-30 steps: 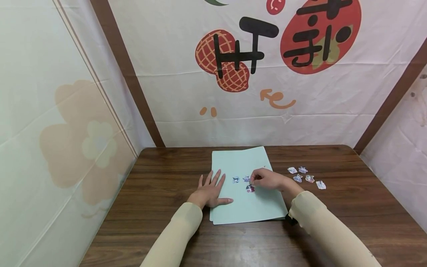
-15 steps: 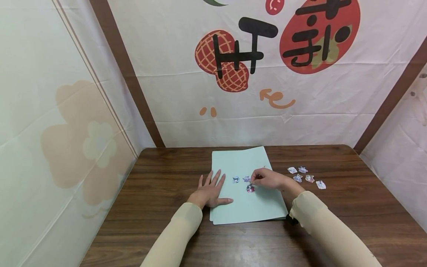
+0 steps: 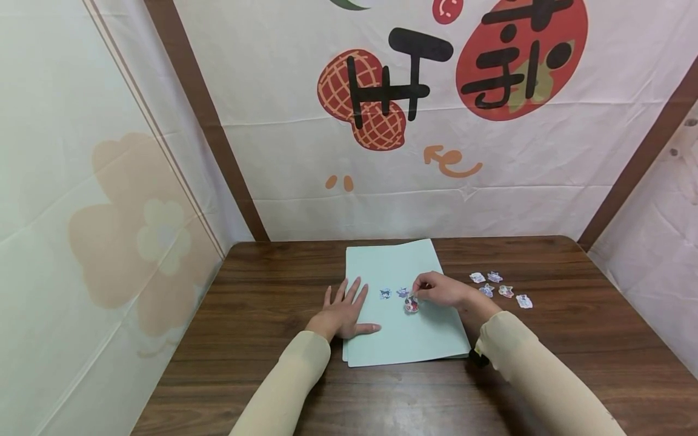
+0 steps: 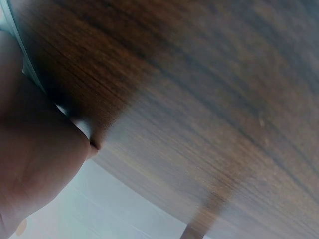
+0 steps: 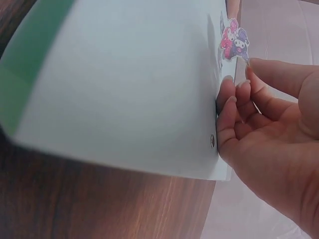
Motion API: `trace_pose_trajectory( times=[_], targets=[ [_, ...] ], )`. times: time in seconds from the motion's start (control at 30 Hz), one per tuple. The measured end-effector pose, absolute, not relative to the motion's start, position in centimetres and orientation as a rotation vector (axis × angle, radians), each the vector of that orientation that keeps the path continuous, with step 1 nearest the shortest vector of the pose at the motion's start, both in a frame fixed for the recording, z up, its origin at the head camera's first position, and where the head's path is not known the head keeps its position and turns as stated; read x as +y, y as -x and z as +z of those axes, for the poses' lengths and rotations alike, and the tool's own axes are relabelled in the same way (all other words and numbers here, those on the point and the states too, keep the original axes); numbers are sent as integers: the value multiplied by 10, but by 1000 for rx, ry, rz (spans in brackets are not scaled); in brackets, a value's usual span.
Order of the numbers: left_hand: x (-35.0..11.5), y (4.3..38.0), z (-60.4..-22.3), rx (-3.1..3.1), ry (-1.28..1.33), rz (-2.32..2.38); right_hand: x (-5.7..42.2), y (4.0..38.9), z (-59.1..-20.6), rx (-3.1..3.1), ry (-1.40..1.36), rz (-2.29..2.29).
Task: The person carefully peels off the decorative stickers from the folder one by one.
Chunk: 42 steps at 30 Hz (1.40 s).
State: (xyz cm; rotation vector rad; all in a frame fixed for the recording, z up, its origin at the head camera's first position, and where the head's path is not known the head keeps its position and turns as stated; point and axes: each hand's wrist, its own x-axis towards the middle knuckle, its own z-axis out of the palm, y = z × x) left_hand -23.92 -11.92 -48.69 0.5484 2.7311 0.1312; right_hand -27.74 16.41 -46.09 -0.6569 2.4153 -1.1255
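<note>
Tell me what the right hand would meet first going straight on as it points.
The right hand would likely meet the purple sticker on the pale sheet, though the hand's height is unclear.

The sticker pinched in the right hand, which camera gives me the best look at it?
The right wrist view: there the sticker looks largest, its pink and purple figures readable, with the right hand pinching its edge. The head view shows it too, but small; the left wrist view doesn't show it.
</note>
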Motion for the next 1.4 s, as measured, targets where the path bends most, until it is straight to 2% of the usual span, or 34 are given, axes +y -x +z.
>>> trace_pose_trajectory(
  times=[0.8,1.17,1.4],
  targets=[
    [-120,242,-493,2712,-535,185,171,271,-456,2490,654,-1123],
    [-122,247,-502,2717,-557,249,223,264,-433,2580,668,-1125],
    [-121,240,-489,2726,-556,213,265,250,-413,2600,542,-1199]
  ],
)
